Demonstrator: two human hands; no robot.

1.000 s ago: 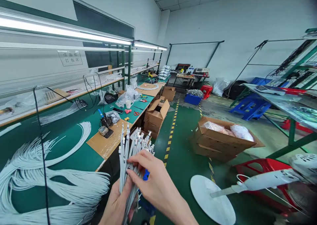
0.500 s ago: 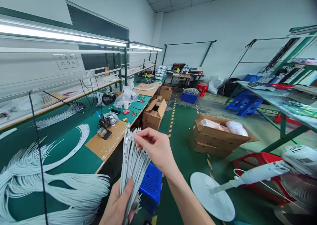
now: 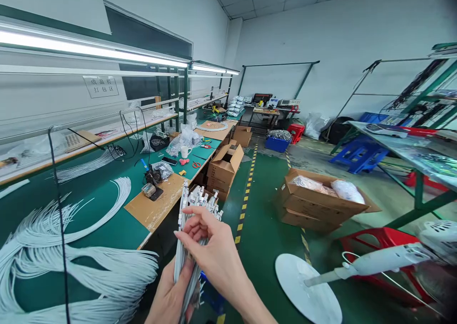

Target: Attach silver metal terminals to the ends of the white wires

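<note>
A bundle of thin white cables (image 3: 191, 276) with small white connectors at its upper end is gripped low down in my left hand (image 3: 167, 290), thumb across the front. My right hand (image 3: 210, 243) lies over the upper part of the same bundle, just below the connectors (image 3: 203, 200). Its thumb and index finger are apart along the left side of the cables, and the other fingers are curled. The fingers hide part of the bundle.
Loose white cables (image 3: 89, 271) cover the green bench at left. A soldering iron stand (image 3: 152, 191) sits on a brown board (image 3: 157, 205). Right of the aisle are a cardboard box (image 3: 314, 200), a white fan base (image 3: 307, 286) and a red stool (image 3: 378, 240).
My right hand has moved down and left across the bundle, and its thumb and index finger have parted. More connectors now show above it. The left hand keeps its hold.
</note>
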